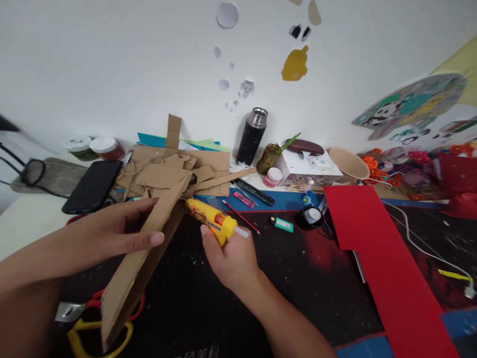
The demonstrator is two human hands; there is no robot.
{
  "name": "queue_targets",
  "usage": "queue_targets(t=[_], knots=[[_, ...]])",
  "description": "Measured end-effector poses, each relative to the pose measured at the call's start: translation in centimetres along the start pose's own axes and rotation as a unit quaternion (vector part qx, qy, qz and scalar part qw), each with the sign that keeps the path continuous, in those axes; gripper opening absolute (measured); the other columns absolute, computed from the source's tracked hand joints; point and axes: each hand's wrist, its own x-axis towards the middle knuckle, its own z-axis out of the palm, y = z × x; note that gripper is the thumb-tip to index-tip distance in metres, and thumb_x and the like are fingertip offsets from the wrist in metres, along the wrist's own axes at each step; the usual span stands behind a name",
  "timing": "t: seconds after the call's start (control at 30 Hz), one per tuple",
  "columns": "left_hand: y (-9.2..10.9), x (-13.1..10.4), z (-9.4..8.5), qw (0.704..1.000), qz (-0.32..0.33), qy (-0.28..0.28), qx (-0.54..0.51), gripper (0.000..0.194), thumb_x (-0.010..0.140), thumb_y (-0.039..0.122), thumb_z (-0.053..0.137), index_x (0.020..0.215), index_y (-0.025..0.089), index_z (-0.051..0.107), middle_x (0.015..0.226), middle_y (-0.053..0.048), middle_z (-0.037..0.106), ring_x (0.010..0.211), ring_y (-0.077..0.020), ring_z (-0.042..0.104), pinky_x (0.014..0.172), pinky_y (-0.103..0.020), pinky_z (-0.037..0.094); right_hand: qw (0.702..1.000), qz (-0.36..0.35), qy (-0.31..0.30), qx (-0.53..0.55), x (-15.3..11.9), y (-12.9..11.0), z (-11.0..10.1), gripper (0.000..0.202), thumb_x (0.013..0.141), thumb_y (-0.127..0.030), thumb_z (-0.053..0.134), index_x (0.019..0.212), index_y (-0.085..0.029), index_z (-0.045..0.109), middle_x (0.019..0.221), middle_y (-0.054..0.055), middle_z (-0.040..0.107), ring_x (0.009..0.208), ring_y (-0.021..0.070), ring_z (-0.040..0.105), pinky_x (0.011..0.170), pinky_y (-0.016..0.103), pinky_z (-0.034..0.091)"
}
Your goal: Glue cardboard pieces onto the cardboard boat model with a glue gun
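My left hand [128,231] grips a long folded strip of brown cardboard [126,271], thumb on the near face and fingers behind it. The strip slants from the lower left up toward the cardboard scraps. Wrapped round the handle of a yellow hot glue gun [208,216] is my right hand [234,256]. A clear glue stick [242,231] pokes out of the gun's back end. The nozzle is at the upper end of the cardboard strip; whether it touches I cannot tell. Below the strip lie scissors with red handles [139,306] and a yellow-handled pair [80,343], partly hidden.
Cardboard scraps [160,176] are heaped at the back, beside a black phone [91,186]. A black thermos [252,136] stands against the wall. A red pencil [242,217], a box cutter [255,192] and a green lighter [282,224] lie mid-table. Red card [387,268] covers the right side.
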Motion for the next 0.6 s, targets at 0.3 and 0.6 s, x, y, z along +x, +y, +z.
queue_targets(t=[0.3, 0.6], knots=[[-0.65, -0.04, 0.14, 1.000, 0.003, 0.009, -0.023, 0.076, 0.077, 0.071, 0.073, 0.140, 0.027, 0.072, 0.121, -0.003, 0.083, 0.114, -0.0358, 0.078, 0.097, -0.044, 0.064, 1.000, 0.003, 0.001, 0.010, 0.02, -0.11, -0.12, 0.034, 0.103, -0.045, 0.054, 0.088, -0.020, 0.073, 0.080, 0.008, 0.079, 0.073, 0.0231, 0.076, 0.067, 0.030, 0.052], [-0.65, -0.05, 0.04, 1.000, 0.004, 0.020, -0.016, 0.075, 0.076, 0.071, 0.075, 0.137, 0.028, 0.074, 0.119, -0.002, 0.084, 0.112, -0.0355, 0.078, 0.100, -0.044, 0.063, 0.999, 0.023, 0.008, 0.040, -0.01, 0.20, 0.16, 0.034, 0.102, -0.047, 0.056, 0.094, -0.020, 0.076, 0.084, 0.010, 0.081, 0.076, 0.0247, 0.077, 0.069, 0.031, 0.057]])
